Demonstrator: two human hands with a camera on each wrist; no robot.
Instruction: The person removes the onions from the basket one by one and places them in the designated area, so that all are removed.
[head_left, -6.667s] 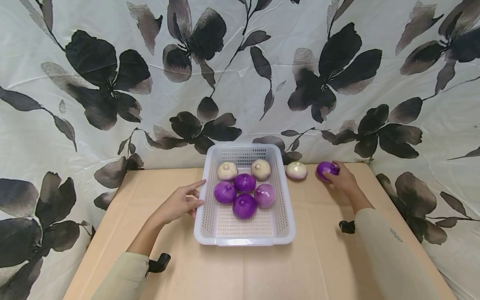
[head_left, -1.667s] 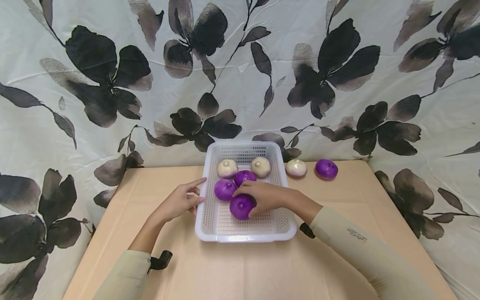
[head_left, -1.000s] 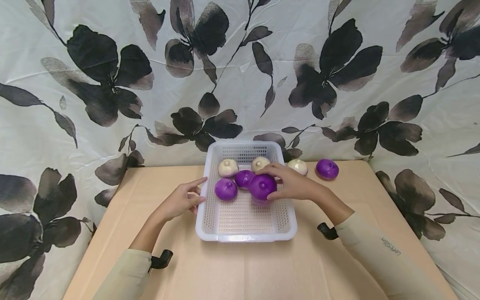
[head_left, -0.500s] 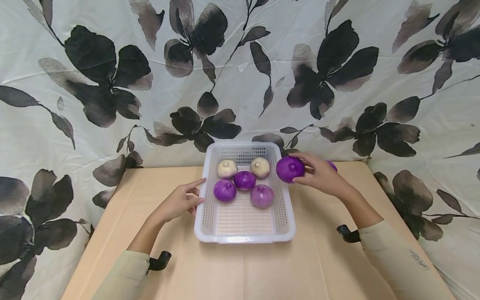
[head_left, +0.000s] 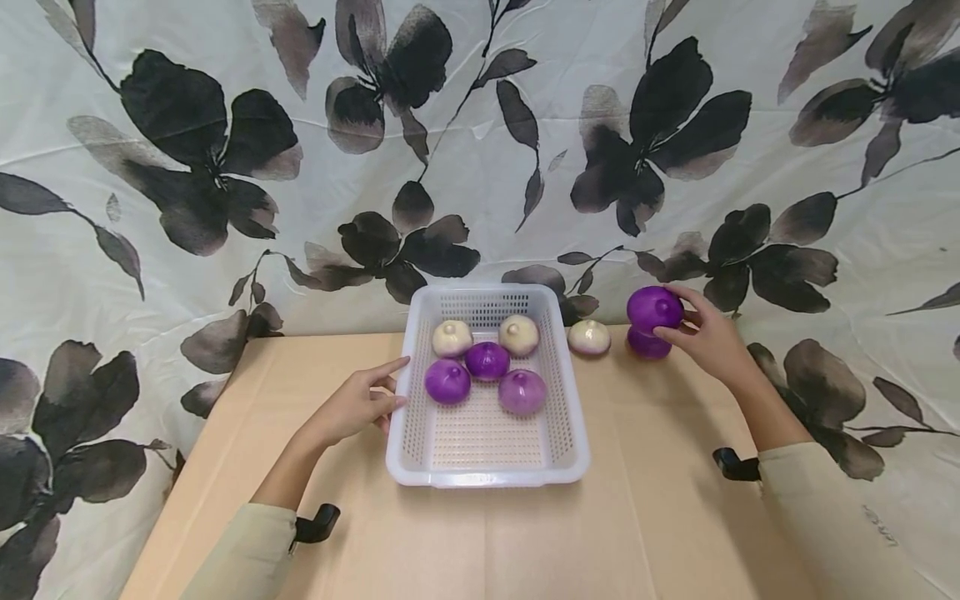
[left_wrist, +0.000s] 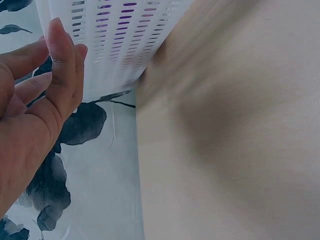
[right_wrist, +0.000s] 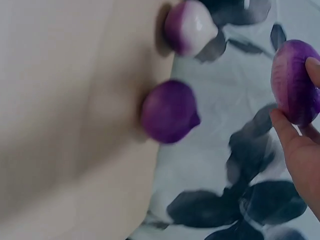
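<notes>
In the head view my right hand point(head_left: 705, 337) pinches a purple onion point(head_left: 652, 308) between thumb and fingers, up in the air. Behind and below it, partly hidden, a second purple onion point(head_left: 646, 347) rests on the table. The right wrist view has the held onion point(right_wrist: 287, 82) at its right edge, apart from the table onion point(right_wrist: 170, 111). My left hand point(head_left: 360, 406) rests its fingertips against the left side of a white perforated basket point(head_left: 487, 480), fingers loosely extended. Inside the basket are two whitish onions point(head_left: 452, 339), two purple ones point(head_left: 447, 382) and a paler purple one point(head_left: 522, 392).
A white onion with a purplish base point(head_left: 589, 338) stands on the table just right of the basket. The table point(head_left: 525, 542) is tan and ends at a hanging floral cloth point(head_left: 525, 200). A small black device point(head_left: 735, 464) sits at each wrist.
My right hand has taken a large purple onion out of the front of the basket and carried it right, over the table's purple onion. The left hand has stayed at the basket's side.
</notes>
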